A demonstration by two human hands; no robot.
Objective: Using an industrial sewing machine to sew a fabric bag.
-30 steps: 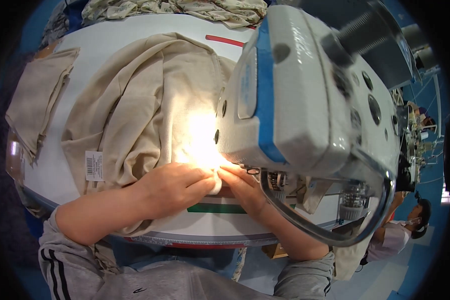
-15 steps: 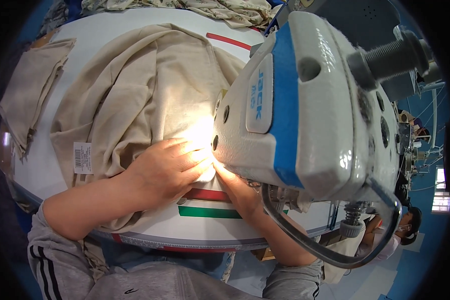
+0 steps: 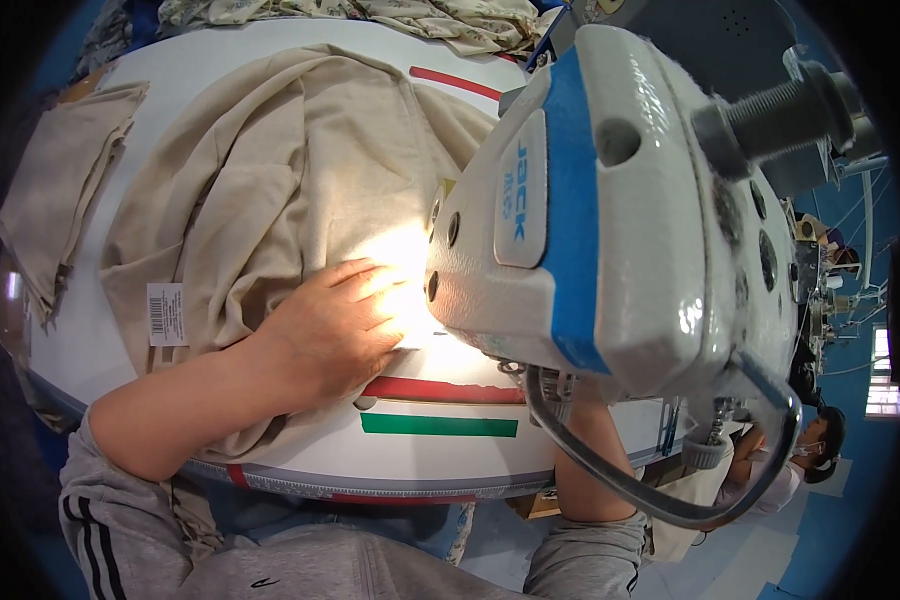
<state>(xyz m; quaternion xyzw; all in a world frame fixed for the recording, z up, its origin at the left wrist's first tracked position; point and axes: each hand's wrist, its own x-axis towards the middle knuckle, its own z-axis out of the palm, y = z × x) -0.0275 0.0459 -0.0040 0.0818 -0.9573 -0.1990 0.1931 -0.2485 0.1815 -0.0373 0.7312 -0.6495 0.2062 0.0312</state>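
A wide piece of beige cloth (image 3: 260, 180) lies bunched and folded on the white table, with a white barcode label (image 3: 167, 315) on its left part. My left hand (image 3: 335, 325) rests on the cloth's near right part, fingers stretched out and slightly spread, their tips in the bright lamp glow beside the machine. The white and blue sewing machine head (image 3: 620, 220) covers the cloth's right edge and the needle area. Behind its lower part my right hand is hidden; only my right forearm (image 3: 592, 465) shows, reaching up under the machine.
Folded beige cloth (image 3: 65, 190) lies at the table's left end. Flowered fabric (image 3: 450, 22) is heaped beyond the far edge. Red tape (image 3: 450, 390) and green tape (image 3: 440, 425) mark the near tabletop. A curved metal bar (image 3: 610, 505) juts from the machine. Another person (image 3: 805, 455) sits at the right.
My right hand has left the cloth next to my left fingers and moved right, behind the machine head. My left hand has stayed nearly in place, its fingers flatter on the cloth.
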